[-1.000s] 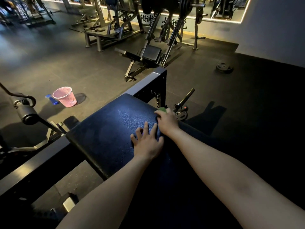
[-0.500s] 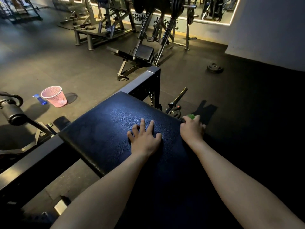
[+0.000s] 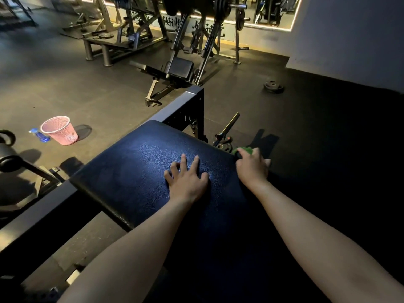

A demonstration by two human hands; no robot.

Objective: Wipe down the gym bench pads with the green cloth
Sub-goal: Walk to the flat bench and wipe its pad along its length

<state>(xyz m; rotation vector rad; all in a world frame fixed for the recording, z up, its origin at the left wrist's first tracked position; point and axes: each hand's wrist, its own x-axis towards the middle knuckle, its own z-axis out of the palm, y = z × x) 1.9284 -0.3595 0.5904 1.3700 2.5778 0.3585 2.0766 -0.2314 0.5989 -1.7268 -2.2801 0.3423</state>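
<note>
Right hand [image 3: 252, 169] is sliding right with the cloth [image 3: 243, 150]. A second ago it was sitting against the left hand [image 3: 187, 180]; now it is working the right edge of the pad [image 3: 140, 171], just right of frame centre. Left hand is staying put.

Scanning left to right:
- Mid left: bottle [image 3: 40, 136] and basket [image 3: 60, 130] are sitting on the floor, touching or just beside each other, well apart from the pad. Neither is in play.
- Centre: pad is taking up the middle of the frame, lit at its far end, dark toward the bottom.
- Left hand is lying flat on the pad, fingers spread, palm down, holding nothing. Looks like it is bracing.
- Right hand is curling its fingers down over the pad edge and gripping the cloth. Only a green scrap is showing past the knuckles; the fingertips are hidden, so I can't tell how far they wrap.
- Just beyond the hand: a bar [image 3: 227, 127] is lying on the floor, near the pad corner.
- Upper right: plate [image 3: 273, 86] is lying on the floor, well apart.

Step in hand, as I read it: finishing a sideways stroke and catching the pad's side edge.

Next move is probably calling for a return pass leftward with the cloth kept flat and pressed. The left hand would need lifting or shifting, since it is covering a patch of pad.
</note>
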